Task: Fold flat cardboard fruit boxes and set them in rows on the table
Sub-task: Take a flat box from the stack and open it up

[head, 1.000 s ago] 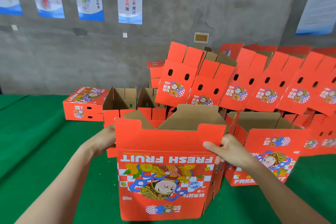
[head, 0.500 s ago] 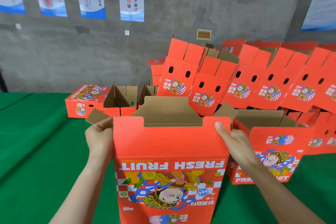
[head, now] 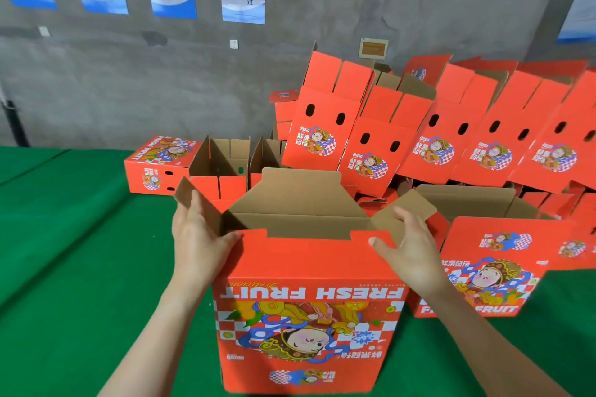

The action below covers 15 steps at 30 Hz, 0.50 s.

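Note:
A red fruit box [head: 309, 309] with upside-down "FRESH FRUIT" print stands upright in front of me on the green table [head: 71, 261], its top flaps open. My left hand [head: 196, 238] lies flat on the left side flap, with the thumb on the near red flap. My right hand [head: 409, 245] rests with spread fingers on the right side flap, thumb on the red flap. The far brown flap stands up behind them.
A folded box [head: 487, 271] stands just right of mine. Behind are open-topped boxes [head: 222, 167], a closed box [head: 158, 164] at the left, and a leaning row of several boxes [head: 429, 135] against the grey wall. Bare green cloth lies to the left.
The box has come nearer and higher in view. Both hands moved from the box's upper corners onto the side flaps, which now spread outward.

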### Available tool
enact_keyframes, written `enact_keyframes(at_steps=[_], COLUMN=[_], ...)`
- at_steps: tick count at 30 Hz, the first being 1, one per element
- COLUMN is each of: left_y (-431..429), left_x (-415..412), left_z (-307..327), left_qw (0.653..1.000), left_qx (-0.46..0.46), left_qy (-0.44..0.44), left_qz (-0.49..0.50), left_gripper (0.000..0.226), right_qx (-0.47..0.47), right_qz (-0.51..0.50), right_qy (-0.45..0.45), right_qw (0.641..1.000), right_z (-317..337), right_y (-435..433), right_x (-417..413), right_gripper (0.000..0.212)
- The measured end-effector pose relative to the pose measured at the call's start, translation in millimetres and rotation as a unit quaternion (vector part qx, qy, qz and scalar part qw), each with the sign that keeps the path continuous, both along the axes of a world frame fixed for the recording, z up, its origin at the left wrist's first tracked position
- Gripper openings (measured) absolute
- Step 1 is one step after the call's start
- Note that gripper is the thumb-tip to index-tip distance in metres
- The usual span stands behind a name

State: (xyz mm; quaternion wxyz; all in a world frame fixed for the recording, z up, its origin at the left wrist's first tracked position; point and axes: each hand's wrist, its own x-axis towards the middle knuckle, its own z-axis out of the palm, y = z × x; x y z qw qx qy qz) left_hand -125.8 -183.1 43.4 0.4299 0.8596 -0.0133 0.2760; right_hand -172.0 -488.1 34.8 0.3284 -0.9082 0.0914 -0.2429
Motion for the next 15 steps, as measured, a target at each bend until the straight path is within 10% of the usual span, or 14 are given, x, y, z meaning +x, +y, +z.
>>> enact_keyframes(at_steps=[15], left_y=[-7], left_x=[5], left_z=[3], left_qw=[0.973], left_qx=[0.221], left_qy=[-0.034], left_qz=[-0.05], left_gripper=[0.1], right_qx=[-0.51], right_qz=[0.09], right_qy=[0.265], right_qw=[0.814], right_z=[55], right_y=[37], right_x=[26], right_gripper=[0.09])
